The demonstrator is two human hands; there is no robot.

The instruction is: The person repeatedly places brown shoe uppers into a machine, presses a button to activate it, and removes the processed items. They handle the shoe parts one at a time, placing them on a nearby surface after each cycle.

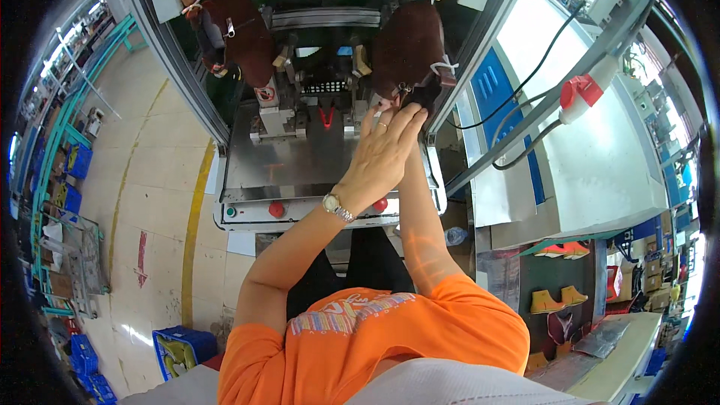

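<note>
A dark brown boot upper [405,41] with a white lace loop and a zip sits over the right-hand form of a machine. My left hand [381,151], with a ring and a wristwatch, lies with its fingers stretched out across the upper's lower edge. Behind it my right hand [391,103] is mostly hidden; its few visible fingers appear closed on the same edge near the zip. On the left-hand form hangs a second brown boot upper [238,37], with a zip pull and lace, touched by neither hand.
Below the forms lies a metal machine table [289,169], with a red button [276,210] on its front panel. Red-handled pliers [326,115] stand between the forms. To the right are a red-and-white plug [589,90], a white bench [592,195] and a rack with yellow boots [547,301].
</note>
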